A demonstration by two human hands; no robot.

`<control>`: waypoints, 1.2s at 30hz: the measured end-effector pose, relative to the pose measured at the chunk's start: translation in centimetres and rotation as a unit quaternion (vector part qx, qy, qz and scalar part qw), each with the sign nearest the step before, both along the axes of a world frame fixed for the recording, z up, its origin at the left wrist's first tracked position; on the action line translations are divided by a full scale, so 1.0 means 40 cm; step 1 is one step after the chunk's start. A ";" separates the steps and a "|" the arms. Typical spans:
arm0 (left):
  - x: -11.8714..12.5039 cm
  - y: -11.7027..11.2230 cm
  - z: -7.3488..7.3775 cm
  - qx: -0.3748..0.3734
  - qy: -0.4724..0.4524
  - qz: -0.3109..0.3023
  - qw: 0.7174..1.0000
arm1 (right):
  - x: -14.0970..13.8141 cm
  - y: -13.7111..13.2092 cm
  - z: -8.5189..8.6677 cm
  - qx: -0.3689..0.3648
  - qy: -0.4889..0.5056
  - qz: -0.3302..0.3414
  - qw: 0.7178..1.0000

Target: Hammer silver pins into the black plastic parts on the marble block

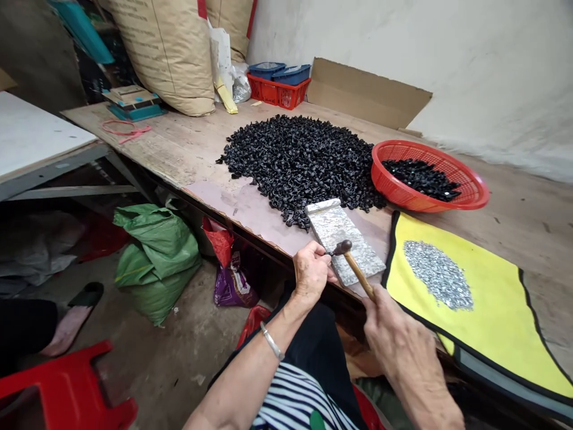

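My right hand (398, 334) is wrapped round the wooden handle of a small hammer (358, 272). Its dark head is over the lower part of a worn metal plate (342, 236), close to my left fingertips. My left hand (312, 269) pinches a small black part (330, 253) at the plate's left edge; its exact shape is mostly hidden by the fingers. Behind the plate spreads a large heap of small black parts (299, 158). Right of the plate, a pile of tiny silvery metal pieces (439, 275) lies on a yellow cloth (496, 298) with black edging.
A red basket (470, 188) holding black pieces stands at the right. Farther back are a red crate (280, 92) with blue boxes, a cardboard sheet (362, 92) and a large sack (165, 54). On the floor, left, are a green sack (156, 257) and a red stool (67, 382).
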State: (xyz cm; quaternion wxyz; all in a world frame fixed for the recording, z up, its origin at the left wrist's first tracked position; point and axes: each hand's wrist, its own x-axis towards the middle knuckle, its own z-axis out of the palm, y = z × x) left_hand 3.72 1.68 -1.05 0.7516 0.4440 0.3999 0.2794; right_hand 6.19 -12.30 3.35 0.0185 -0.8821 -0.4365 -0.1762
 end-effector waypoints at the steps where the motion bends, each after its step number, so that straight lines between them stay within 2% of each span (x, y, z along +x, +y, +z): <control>1: 0.000 0.001 -0.001 -0.001 -0.003 -0.001 1.000 | 0.002 -0.003 0.005 0.008 0.002 -0.004 1.000; 4: 0.002 0.002 -0.004 -0.001 -0.001 -0.001 1.000 | -0.002 -0.007 0.016 0.106 0.008 -0.027 0.994; 6: 0.002 0.002 -0.003 0.000 0.003 0.001 1.000 | -0.011 -0.001 0.011 0.129 0.013 -0.041 0.991; 10: 0.000 0.003 0.000 0.000 -0.001 0.000 1.000 | -0.017 0.010 -0.007 0.020 0.038 -0.022 0.999; 11: 0.000 0.003 0.000 -0.002 -0.002 -0.001 1.000 | -0.016 0.009 -0.008 0.021 0.035 -0.021 0.999; 14: 0.000 0.003 -0.002 -0.009 0.000 -0.001 1.000 | -0.015 0.003 -0.007 0.113 -0.005 -0.044 0.993; 15: 0.001 0.003 -0.003 -0.009 0.000 -0.001 1.000 | -0.016 0.002 -0.008 0.123 -0.013 -0.046 0.991; 19: 0.002 0.003 -0.002 -0.006 0.000 0.000 1.000 | -0.020 0.005 -0.015 0.019 -0.009 -0.014 1.000; 20: 0.002 0.003 0.000 -0.007 0.000 0.001 1.000 | -0.020 0.006 -0.015 0.015 -0.012 -0.007 1.000; 24: 0.001 0.003 0.005 -0.016 0.006 0.002 1.000 | -0.022 0.005 -0.017 0.108 -0.052 -0.034 0.992; 29: 0.000 0.003 0.001 -0.011 0.000 0.002 1.000 | -0.019 0.010 -0.022 0.008 -0.015 -0.002 1.000; 33: 0.000 0.004 0.001 -0.017 0.007 0.003 1.000 | -0.026 0.006 -0.025 0.102 -0.040 -0.043 0.993; 34: 0.001 0.003 0.002 -0.017 0.007 0.004 1.000 | -0.028 0.005 -0.031 0.100 -0.038 -0.049 0.993; 36: 0.001 0.003 0.003 -0.014 0.002 0.004 1.000 | -0.027 0.004 -0.044 0.047 -0.006 -0.048 0.998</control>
